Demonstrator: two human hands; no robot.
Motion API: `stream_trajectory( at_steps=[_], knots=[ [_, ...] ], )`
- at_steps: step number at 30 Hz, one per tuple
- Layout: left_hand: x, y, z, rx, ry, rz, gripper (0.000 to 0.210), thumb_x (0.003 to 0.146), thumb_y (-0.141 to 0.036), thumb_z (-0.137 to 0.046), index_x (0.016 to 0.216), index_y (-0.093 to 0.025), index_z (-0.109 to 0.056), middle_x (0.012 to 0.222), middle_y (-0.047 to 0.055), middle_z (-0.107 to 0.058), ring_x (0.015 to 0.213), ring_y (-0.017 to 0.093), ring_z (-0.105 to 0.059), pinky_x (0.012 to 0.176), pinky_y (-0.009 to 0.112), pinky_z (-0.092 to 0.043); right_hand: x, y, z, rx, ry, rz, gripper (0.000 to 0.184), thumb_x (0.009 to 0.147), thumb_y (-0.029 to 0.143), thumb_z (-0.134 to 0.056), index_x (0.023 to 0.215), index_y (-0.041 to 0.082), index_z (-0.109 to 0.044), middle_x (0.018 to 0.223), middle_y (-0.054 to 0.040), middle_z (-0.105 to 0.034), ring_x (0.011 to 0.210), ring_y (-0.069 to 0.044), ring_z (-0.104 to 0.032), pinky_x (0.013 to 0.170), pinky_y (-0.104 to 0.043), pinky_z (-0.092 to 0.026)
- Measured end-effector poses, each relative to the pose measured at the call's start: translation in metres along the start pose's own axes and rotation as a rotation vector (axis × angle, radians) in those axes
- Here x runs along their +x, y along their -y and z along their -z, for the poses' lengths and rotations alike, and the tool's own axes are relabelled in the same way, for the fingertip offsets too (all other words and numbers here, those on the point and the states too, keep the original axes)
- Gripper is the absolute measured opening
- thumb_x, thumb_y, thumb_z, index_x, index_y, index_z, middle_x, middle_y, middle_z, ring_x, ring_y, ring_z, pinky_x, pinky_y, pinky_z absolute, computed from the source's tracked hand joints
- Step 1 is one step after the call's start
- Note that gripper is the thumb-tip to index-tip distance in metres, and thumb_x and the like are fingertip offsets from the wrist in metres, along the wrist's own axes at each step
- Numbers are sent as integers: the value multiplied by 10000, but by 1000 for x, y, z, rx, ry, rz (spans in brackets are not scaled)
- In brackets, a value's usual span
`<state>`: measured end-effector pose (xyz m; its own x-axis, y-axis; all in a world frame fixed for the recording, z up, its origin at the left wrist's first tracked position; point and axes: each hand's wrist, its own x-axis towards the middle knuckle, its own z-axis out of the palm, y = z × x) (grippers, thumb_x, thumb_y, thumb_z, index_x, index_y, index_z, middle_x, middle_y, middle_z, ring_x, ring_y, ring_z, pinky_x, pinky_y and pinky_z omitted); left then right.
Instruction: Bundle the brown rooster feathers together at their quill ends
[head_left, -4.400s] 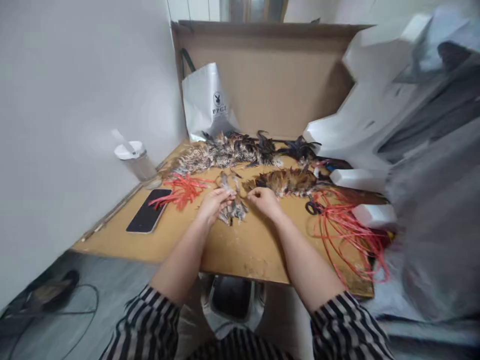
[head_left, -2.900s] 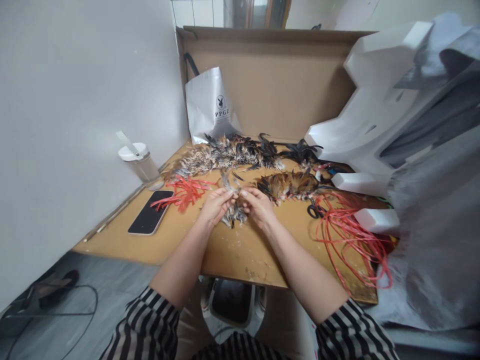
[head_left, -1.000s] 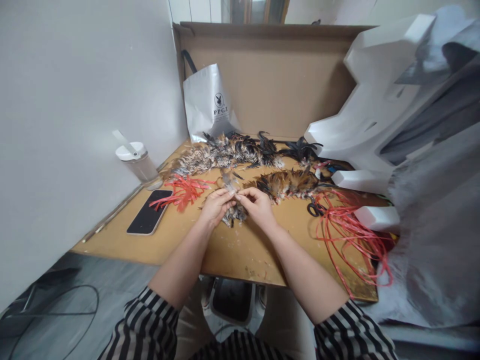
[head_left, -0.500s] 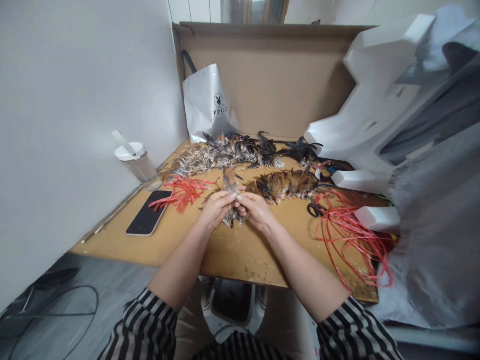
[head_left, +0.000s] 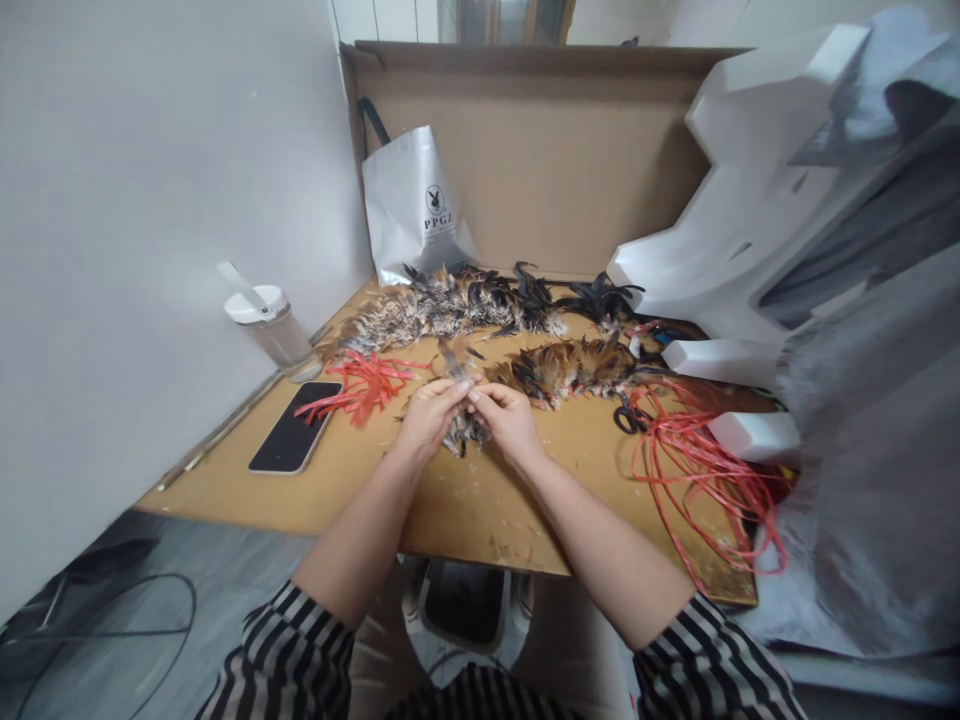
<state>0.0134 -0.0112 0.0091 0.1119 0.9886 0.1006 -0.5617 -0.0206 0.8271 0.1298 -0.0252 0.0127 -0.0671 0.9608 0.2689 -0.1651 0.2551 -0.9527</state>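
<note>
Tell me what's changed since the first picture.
The right hand has moved left to meet the left hand, and their fingertips now pinch together at the base of the feathers. The left hand barely moved. The phone, cup and bag stayed put.

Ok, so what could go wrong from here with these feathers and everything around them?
The small feather tuft, pinched where the left hand and right hand meet, might slip or come apart. The loose red strands crowd the black-handled scissors, so could snag if those are pulled out. The lidded cup might spill toward the phone if bumped.
</note>
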Motion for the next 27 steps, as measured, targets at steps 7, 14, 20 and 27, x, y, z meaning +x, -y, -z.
stream_trajectory(
  at_steps=[7,14,20,27],
  knots=[
    [0,-2,0,-20,1,37,195,598,-209,-719,754,-101,-672,808,85,-677,758,139,-614,716,236,-461,-2,9,12,-695,25,431,180,785,306,-524,811,187,-657,775,-45,-606,699,-131,-534,666,-241,-402],
    [-1,0,3,20,59,125,189,608,-220,-715,745,-98,-669,750,69,-667,682,102,-601,681,209,-466,0,16,20,-1004,7,515,249,829,358,-471,741,192,-636,762,-52,-615,735,-135,-541,678,-226,-376],
    [1,0,5,85,-22,99,184,575,-220,-736,687,-93,-662,705,60,-661,616,74,-578,606,164,-443,9,14,31,-990,42,381,208,762,375,-546,733,189,-633,750,-36,-624,678,-126,-535,620,-217,-368],
    [5,-5,9,56,-114,68,186,589,-220,-724,723,-106,-665,767,64,-666,655,81,-592,571,155,-439,26,-1,67,-945,145,-90,166,684,278,-541,677,154,-651,625,-8,-627,573,-112,-518,525,-199,-337]
  ],
)
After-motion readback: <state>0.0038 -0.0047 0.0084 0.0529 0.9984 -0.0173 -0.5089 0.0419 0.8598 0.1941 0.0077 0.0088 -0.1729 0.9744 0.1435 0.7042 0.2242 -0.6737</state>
